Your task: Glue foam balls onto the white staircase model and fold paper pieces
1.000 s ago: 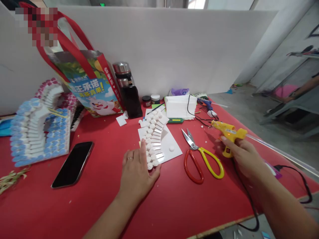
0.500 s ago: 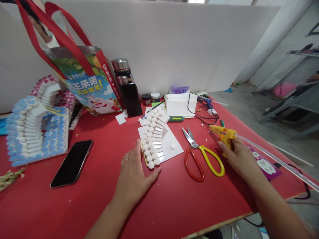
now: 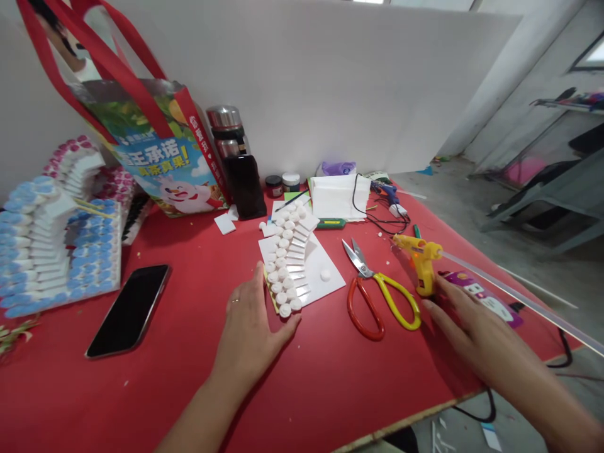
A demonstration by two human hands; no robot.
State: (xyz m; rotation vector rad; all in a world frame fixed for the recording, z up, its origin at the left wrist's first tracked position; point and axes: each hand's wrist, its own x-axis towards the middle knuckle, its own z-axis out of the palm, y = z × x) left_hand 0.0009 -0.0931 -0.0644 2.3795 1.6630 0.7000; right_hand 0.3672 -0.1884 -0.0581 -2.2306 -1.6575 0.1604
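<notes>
My left hand (image 3: 248, 327) lies flat on the red table (image 3: 189, 377), fingers spread, touching the near end of a white foam staircase model (image 3: 289, 264) studded with small white discs on a white base. My right hand (image 3: 465, 321) hovers open just right of the red-and-yellow scissors (image 3: 377, 292), fingers stretched out and holding nothing. The yellow glue gun (image 3: 419, 258) stands on the table just beyond those fingertips, a clear glue stick jutting from its back.
A black phone (image 3: 127, 309) lies at the left. A blue-and-white foam staircase (image 3: 51, 251) and a pink one stand far left. A printed bag with red handles (image 3: 155, 157), a flask (image 3: 226, 135), paint pots, white foam blocks (image 3: 337, 196) and cables line the back. The table edge runs near right.
My right hand set the yellow glue gun down on the table and drew back, opening. The left hand stayed on the white staircase. The view shifted slightly right.
</notes>
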